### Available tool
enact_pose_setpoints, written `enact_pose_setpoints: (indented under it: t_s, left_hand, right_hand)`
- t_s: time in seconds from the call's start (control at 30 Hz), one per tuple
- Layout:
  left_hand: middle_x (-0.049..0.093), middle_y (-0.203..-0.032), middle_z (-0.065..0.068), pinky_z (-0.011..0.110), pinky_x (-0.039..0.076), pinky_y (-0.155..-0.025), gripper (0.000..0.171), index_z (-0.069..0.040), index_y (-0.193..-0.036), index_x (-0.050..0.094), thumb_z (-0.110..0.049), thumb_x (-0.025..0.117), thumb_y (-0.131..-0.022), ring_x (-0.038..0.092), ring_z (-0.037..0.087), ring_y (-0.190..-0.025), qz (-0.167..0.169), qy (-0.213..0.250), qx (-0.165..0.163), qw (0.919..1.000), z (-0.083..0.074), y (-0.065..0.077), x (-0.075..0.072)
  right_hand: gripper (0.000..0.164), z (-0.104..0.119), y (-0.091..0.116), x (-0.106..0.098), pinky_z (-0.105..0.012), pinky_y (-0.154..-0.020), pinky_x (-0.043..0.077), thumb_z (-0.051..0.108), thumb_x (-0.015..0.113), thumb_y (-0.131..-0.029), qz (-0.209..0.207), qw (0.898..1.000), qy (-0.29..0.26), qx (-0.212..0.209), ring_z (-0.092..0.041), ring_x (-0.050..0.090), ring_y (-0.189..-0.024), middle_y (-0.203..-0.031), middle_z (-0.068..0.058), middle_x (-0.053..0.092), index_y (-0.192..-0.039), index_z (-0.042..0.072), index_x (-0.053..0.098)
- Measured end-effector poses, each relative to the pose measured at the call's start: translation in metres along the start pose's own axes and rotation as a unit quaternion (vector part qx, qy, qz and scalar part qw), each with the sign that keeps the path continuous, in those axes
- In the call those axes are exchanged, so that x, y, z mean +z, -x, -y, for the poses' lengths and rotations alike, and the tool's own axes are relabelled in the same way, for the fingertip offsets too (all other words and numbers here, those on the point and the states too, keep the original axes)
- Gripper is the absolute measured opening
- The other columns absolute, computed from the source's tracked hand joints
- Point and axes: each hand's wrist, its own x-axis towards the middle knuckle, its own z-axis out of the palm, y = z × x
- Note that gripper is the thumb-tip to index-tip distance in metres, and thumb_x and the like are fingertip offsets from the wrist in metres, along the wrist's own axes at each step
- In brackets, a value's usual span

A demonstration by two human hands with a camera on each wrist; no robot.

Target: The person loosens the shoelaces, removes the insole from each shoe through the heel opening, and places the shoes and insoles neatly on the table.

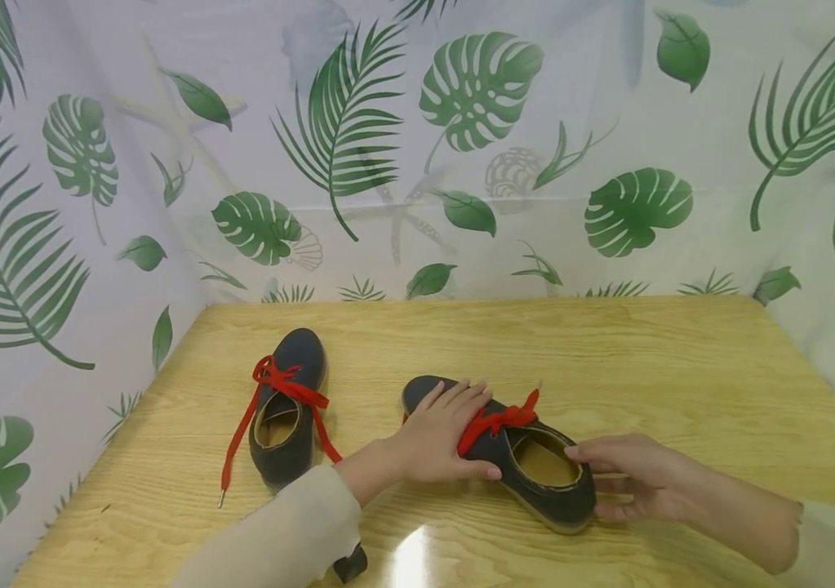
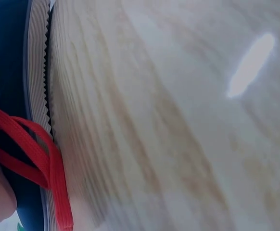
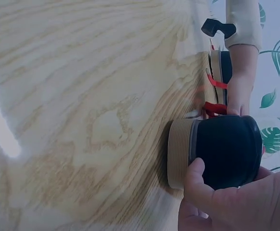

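Note:
A dark blue shoe with a tied red lace lies slantwise on the wooden table, its toe toward the far left. My left hand rests across its front part, fingers stretched over the top and thumb along the near side. At the heel, my right hand grips the shoe; in the right wrist view the thumb presses the back of the heel near the pale ribbed sole. The left wrist view shows the shoe's side and red lace loops beside the left hand.
A matching shoe stands to the left, toe pointing away, its red lace tied with long ends trailing. A black device is by the left sleeve. Leaf-printed cloth hangs behind and at the sides of the table.

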Motion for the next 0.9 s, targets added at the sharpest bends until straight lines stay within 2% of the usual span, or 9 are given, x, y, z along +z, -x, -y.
enact_pose_setpoints:
  t_s: [0.23, 0.37, 0.47, 0.6, 0.73, 0.8, 0.9]
  left_hand:
    - [0.018, -0.158, 0.004, 0.048, 0.009, -0.117, 0.094, -0.013, -0.152, 0.017, -0.068, 0.051, -0.084, 0.013, 0.025, -0.146, -0.009, -0.002, -0.016, 0.9998, -0.006, 0.006, 0.0]
    - [0.021, -0.157, 0.004, 0.048, 0.01, -0.117, 0.093, -0.013, -0.151, 0.021, -0.069, 0.05, -0.084, 0.015, 0.025, -0.145, -0.019, -0.005, -0.033, 0.9993, -0.01, 0.009, 0.001]
    - [0.022, -0.157, 0.003, 0.048, 0.01, -0.117, 0.094, -0.014, -0.151, 0.021, -0.071, 0.048, -0.083, 0.015, 0.024, -0.145, -0.027, 0.001, -0.057, 0.998, -0.015, 0.012, 0.005]
    - [0.021, -0.157, 0.003, 0.049, 0.012, -0.116, 0.097, -0.015, -0.152, 0.021, -0.078, 0.042, -0.08, 0.014, 0.022, -0.145, -0.043, 0.009, -0.112, 0.9927, -0.025, 0.014, 0.011]
    - [0.02, -0.157, 0.005, 0.052, 0.012, -0.115, 0.102, -0.014, -0.152, 0.021, -0.083, 0.037, -0.078, 0.014, 0.025, -0.145, -0.053, 0.022, -0.164, 0.9848, -0.037, 0.015, 0.013]
    - [0.019, -0.157, 0.006, 0.053, 0.011, -0.115, 0.103, -0.013, -0.152, 0.019, -0.083, 0.036, -0.078, 0.013, 0.027, -0.145, -0.055, 0.032, -0.179, 0.9819, -0.041, 0.015, 0.014]
    - [0.016, -0.158, 0.009, 0.055, 0.011, -0.114, 0.103, -0.01, -0.152, 0.016, -0.079, 0.041, -0.08, 0.011, 0.029, -0.145, -0.054, 0.052, -0.182, 0.9803, -0.044, 0.016, 0.014]
  right_hand:
    - [0.014, -0.007, 0.004, -0.003, -0.036, -0.079, 0.054, 0.025, 0.068, -0.088, 0.008, 0.998, -0.059, -0.002, -0.019, 0.056, -0.094, -0.1, -0.003, 0.061, -0.095, 0.013, 0.065]
    - [0.008, -0.014, 0.008, -0.004, -0.032, -0.081, 0.053, 0.021, 0.066, -0.089, 0.033, 0.992, -0.124, -0.006, -0.018, 0.057, -0.092, -0.097, -0.002, 0.064, -0.091, 0.014, 0.067]
    - [0.007, -0.018, 0.01, -0.003, -0.032, -0.083, 0.053, 0.021, 0.066, -0.089, 0.031, 0.987, -0.157, -0.003, -0.018, 0.056, -0.092, -0.097, -0.002, 0.063, -0.088, 0.014, 0.068]
    - [0.012, -0.017, 0.012, -0.001, -0.037, -0.085, 0.052, 0.025, 0.066, -0.09, 0.014, 0.99, -0.143, -0.015, -0.018, 0.056, -0.095, -0.102, -0.001, 0.059, -0.093, 0.013, 0.067]
    - [0.019, -0.015, 0.011, 0.001, -0.038, -0.086, 0.053, 0.026, 0.065, -0.091, 0.012, 0.992, -0.121, -0.033, -0.014, 0.059, -0.094, -0.102, 0.001, 0.06, -0.1, 0.01, 0.064]
    - [0.02, -0.013, 0.01, 0.002, -0.036, -0.085, 0.054, 0.025, 0.065, -0.091, 0.01, 0.992, -0.119, -0.039, -0.014, 0.06, -0.092, -0.101, 0.001, 0.061, -0.101, 0.008, 0.064]
    - [0.017, -0.009, 0.009, 0.0, -0.033, -0.085, 0.054, 0.021, 0.066, -0.09, -0.002, 0.991, -0.127, -0.038, -0.015, 0.059, -0.091, -0.103, -0.002, 0.057, -0.098, 0.007, 0.065]
